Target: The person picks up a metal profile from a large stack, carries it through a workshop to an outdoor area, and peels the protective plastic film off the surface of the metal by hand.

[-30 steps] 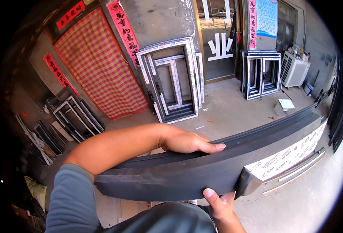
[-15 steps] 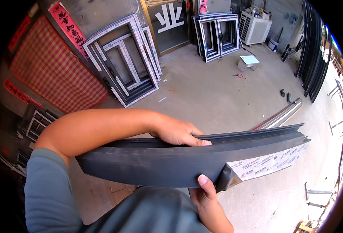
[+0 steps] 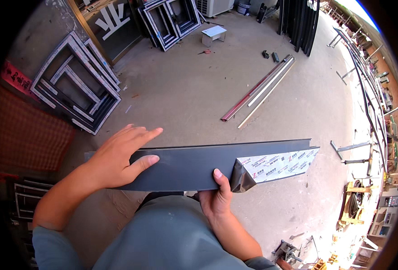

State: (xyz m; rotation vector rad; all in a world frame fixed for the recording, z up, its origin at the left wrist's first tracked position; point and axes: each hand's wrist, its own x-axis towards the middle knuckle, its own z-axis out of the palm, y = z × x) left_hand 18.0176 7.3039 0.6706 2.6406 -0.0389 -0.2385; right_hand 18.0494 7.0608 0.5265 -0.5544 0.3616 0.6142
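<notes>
Dark grey metal profile (image 3: 185, 167): long, flat-faced, held roughly level across the person's front, above the concrete floor. Protective film (image 3: 277, 164), white and printed, covers its right end; the film's left edge is peeled up, dark underside showing.

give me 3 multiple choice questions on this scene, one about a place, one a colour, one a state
1. Where do the long metal bars lie?
A. on the concrete floor beyond the dark profile
B. across the person's lap
C. leaning on the checked curtain

2. What colour is the bared face of the profile that the hands hold?
A. bright red
B. dark grey
C. yellow

3. How is the printed protective film on the profile?
A. covering all of it
B. fully removed
C. partly peeled, still on at the right end

Answers:
1 A, they rest on the floor past the profile.
2 B, dark grey shows between the left hand and the right hand.
3 C, the film curls back beside the right thumb.
</notes>
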